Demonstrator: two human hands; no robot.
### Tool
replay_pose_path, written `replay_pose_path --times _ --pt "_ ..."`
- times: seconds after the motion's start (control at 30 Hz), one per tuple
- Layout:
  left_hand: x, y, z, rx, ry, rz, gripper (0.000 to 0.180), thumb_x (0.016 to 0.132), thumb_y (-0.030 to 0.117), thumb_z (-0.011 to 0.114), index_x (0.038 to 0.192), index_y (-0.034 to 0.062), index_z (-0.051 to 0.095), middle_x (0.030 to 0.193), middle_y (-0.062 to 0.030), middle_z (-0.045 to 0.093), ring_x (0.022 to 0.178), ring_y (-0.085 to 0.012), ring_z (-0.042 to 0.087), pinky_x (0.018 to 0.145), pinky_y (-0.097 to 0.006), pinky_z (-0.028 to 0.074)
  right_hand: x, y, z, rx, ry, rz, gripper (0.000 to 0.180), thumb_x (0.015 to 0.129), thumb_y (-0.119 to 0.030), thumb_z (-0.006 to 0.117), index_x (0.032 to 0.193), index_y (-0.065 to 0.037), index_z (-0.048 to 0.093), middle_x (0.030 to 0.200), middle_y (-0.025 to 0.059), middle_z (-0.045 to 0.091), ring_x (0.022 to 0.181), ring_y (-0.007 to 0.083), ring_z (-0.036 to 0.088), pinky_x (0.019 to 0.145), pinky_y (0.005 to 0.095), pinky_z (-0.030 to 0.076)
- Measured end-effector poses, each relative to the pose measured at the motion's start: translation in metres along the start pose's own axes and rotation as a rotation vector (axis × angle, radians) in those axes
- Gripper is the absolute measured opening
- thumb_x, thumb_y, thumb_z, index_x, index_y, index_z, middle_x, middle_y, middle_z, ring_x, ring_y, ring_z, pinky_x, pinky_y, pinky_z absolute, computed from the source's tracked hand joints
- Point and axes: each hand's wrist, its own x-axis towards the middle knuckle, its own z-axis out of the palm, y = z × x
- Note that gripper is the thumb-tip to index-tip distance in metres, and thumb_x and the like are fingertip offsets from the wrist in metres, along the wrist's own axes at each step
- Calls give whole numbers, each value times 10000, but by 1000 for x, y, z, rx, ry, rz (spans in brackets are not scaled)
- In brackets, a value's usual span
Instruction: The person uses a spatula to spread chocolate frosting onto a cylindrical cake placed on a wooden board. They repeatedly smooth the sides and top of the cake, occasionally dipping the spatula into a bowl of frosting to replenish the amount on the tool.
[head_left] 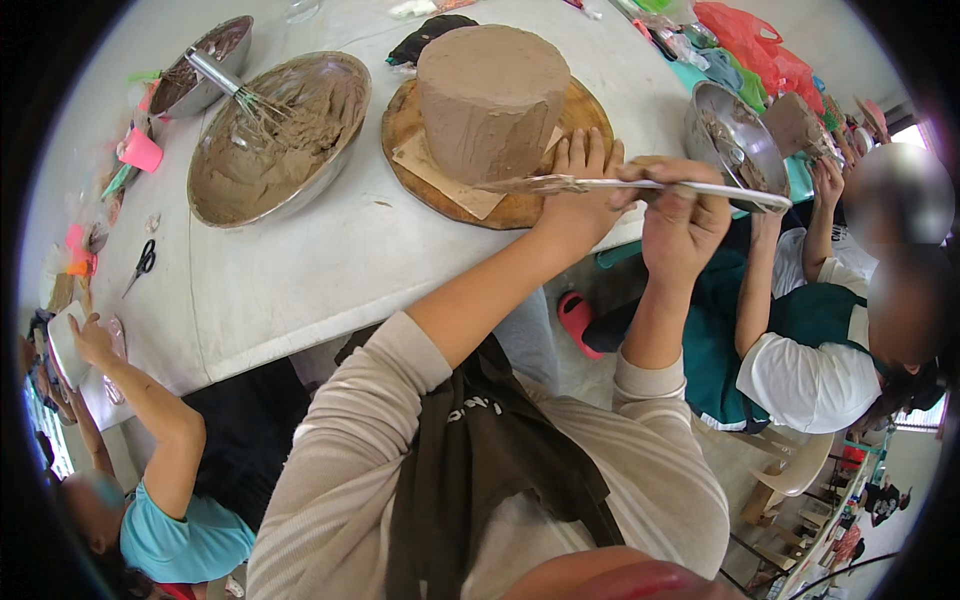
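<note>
A round, tall cake (492, 105) coated in brown frosting stands on a square piece of cardboard (470, 200) on a round wooden board (402, 115). My right hand (682, 215) is closed around the handle of an icing spatula (540, 184). Its frosting-smeared blade lies level against the lower front of the cake. Reaching across beneath the spatula, my left hand (588, 180) rests at the board's right edge, fingers stretched out and apart. Part of that hand is hidden by the spatula.
Left of the board, a large metal bowl (335, 180) holds brown frosting and a whisk (225, 80). Another bowl (235, 45), a pink cup (140, 150) and black scissors (145, 258) lie farther left. At right, a person holds a frosted cake (795, 122) near a metal bowl (712, 100).
</note>
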Motion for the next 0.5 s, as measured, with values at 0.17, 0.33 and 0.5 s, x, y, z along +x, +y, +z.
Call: replay_pose_path --times 0.17,0.33,0.5 --pt "-20 8 -27 -112 -263 31 706 832 467 549 1342 7 386 1407 -227 332 1328 -374 261 1100 -448 195 21 3 10 -89 -153 51 191 930 -97 518 993 81 543 881 203 636 685 190 627 628 271 524" --pt "-35 11 -50 -223 -25 117 667 858 489 504 1325 25 393 1308 -205 435 1223 -361 413 1016 -434 341 57 -30 -3 -157 -103 -210 284 955 -213 481 1006 65 514 885 248 627 633 227 625 564 313 536" --pt "-31 -1 -59 -381 -98 105 602 855 487 510 1228 16 478 1190 -168 526 1132 -328 492 942 -404 406 42 -51 -20 133 74 -213 368 952 -346 449 1090 -6 468 920 269 606 609 274 611 514 368 547"
